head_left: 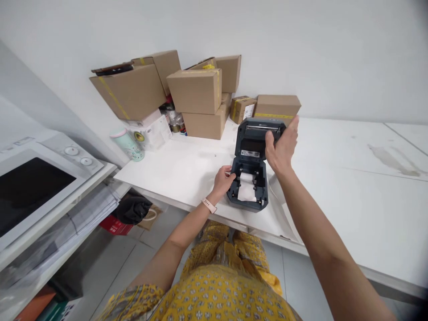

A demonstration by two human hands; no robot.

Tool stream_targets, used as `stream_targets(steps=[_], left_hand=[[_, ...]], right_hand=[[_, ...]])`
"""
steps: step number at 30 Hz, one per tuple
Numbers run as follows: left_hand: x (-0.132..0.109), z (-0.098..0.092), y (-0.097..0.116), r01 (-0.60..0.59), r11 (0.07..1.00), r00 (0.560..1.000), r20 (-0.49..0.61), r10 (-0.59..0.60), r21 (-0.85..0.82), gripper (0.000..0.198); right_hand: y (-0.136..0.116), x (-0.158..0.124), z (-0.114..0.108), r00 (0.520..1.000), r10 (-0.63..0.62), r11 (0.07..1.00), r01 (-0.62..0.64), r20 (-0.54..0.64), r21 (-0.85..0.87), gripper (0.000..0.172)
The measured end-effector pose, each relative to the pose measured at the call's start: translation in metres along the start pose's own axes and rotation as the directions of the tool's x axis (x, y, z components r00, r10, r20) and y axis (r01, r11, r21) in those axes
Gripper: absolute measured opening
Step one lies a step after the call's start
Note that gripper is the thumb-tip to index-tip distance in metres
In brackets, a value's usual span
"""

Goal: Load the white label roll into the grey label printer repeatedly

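A dark label printer (248, 206) sits on the white table with its lid (247, 146) raised. Inside its base lies a small white paper roll (247, 191), with a loose strip unrolled toward the front. My left hand (223, 182) is closed on the left side of the base, fingers curled at its edge. At the lid's right edge is my right hand (283, 149), its thumb on the inner face and its other fingers behind, partly hidden. A white sheet or cable-like strip (280, 196) lies just right of the printer, partly covered by my forearm.
Cardboard boxes (195, 91) are stacked at the back left, and a low box (277, 103) stands behind the printer. A mint tumbler (129, 145) is beside a white box (152, 133). A microwave (43, 174) occupies the left shelf. The table's front edge (187, 207) is close to me.
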State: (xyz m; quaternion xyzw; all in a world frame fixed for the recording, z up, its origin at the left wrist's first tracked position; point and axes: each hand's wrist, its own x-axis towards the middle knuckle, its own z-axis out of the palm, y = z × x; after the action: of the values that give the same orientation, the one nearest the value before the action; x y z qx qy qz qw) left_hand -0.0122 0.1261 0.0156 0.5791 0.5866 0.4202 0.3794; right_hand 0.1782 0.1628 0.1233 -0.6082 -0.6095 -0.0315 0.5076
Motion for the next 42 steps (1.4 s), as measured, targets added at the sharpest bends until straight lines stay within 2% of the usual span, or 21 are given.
stream_targets(steps=[2,4,5,7,8,10,12,14,16,17,19,22,25,27,29,31,33,35,38,40,42], left_hand=[[0.007,-0.003,0.006,0.019,0.982,0.997,0.071,-0.033,0.189,0.049],[0.015,-0.008,0.014,0.004,0.934,0.987,0.150,-0.061,0.356,0.055],[0.019,-0.011,0.018,-0.018,0.906,0.979,0.191,-0.070,0.423,0.056],[0.028,-0.014,0.027,-0.081,0.845,0.959,0.273,-0.079,0.529,0.055],[0.031,-0.015,0.031,-0.119,0.813,0.947,0.311,-0.079,0.569,0.055],[0.038,-0.017,0.037,-0.187,0.759,0.930,0.362,-0.068,0.624,0.053],[0.041,-0.019,0.039,-0.224,0.737,0.918,0.392,-0.059,0.637,0.049],[0.041,-0.021,0.039,-0.249,0.747,0.895,0.442,-0.066,0.616,0.042],[0.039,-0.023,0.036,-0.275,0.769,0.863,0.501,-0.067,0.577,0.035],[0.038,-0.024,0.035,-0.287,0.776,0.852,0.521,-0.062,0.561,0.034],[0.036,-0.025,0.032,-0.296,0.785,0.852,0.523,-0.042,0.545,0.034],[0.033,-0.024,0.029,-0.272,0.788,0.882,0.470,-0.026,0.553,0.037],[0.030,-0.021,0.025,-0.254,0.791,0.908,0.418,-0.002,0.557,0.041],[0.028,-0.020,0.022,-0.253,0.796,0.919,0.393,0.021,0.550,0.043],[0.027,-0.019,0.020,-0.245,0.803,0.928,0.372,0.031,0.543,0.044],[0.026,-0.018,0.019,-0.231,0.811,0.931,0.365,0.023,0.538,0.045],[0.026,-0.018,0.019,-0.218,0.818,0.932,0.361,0.013,0.533,0.046],[0.026,-0.017,0.019,-0.213,0.823,0.933,0.361,0.011,0.527,0.045],[0.027,-0.016,0.019,-0.216,0.831,0.933,0.361,0.020,0.512,0.046],[0.026,-0.016,0.019,-0.215,0.837,0.932,0.361,0.023,0.503,0.047],[0.026,-0.017,0.020,-0.205,0.843,0.933,0.360,0.014,0.497,0.047]], right_hand=[[-0.005,0.005,-0.003,0.995,-0.085,0.993,0.081,-0.045,-0.086,0.080],[-0.007,-0.002,-0.004,0.981,-0.185,0.975,0.176,-0.062,-0.134,0.063],[-0.006,-0.008,-0.002,0.977,-0.211,0.966,0.206,-0.014,-0.156,0.053],[0.000,-0.023,0.003,0.943,-0.201,0.935,0.265,0.264,-0.237,0.044],[0.004,-0.029,0.007,0.880,-0.165,0.910,0.310,0.445,-0.276,0.044],[0.011,-0.038,0.017,0.686,-0.090,0.859,0.420,0.722,-0.292,0.041],[0.017,-0.042,0.026,0.521,-0.064,0.837,0.493,0.851,-0.239,0.033],[0.019,-0.042,0.036,0.403,-0.051,0.830,0.527,0.914,-0.186,0.025],[0.019,-0.041,0.045,0.301,-0.018,0.824,0.544,0.953,-0.156,0.030],[0.018,-0.040,0.049,0.266,-0.002,0.825,0.545,0.964,-0.149,0.034],[0.016,-0.038,0.056,0.235,0.013,0.835,0.532,0.972,-0.140,0.032],[0.013,-0.034,0.053,0.255,-0.019,0.872,0.477,0.967,-0.109,0.019],[0.017,-0.028,0.027,0.293,-0.111,0.932,0.362,0.950,-0.003,0.033],[0.027,-0.026,-0.002,0.389,-0.206,0.978,0.118,0.898,0.173,0.039],[0.046,-0.029,-0.036,0.542,-0.220,0.911,-0.183,0.811,0.370,0.042],[0.073,-0.036,-0.069,0.664,-0.110,0.803,-0.379,0.740,0.459,0.043],[0.105,-0.046,-0.096,0.738,0.081,0.737,-0.497,0.670,0.459,0.043],[0.136,-0.057,-0.114,0.764,0.291,0.710,-0.576,0.575,0.406,0.041],[0.175,-0.074,-0.123,0.727,0.516,0.715,-0.657,0.453,0.240,0.036],[0.191,-0.087,-0.118,0.704,0.572,0.733,-0.669,0.421,0.123,0.038],[0.201,-0.098,-0.109,0.721,0.561,0.777,-0.628,0.406,0.043,0.045]])
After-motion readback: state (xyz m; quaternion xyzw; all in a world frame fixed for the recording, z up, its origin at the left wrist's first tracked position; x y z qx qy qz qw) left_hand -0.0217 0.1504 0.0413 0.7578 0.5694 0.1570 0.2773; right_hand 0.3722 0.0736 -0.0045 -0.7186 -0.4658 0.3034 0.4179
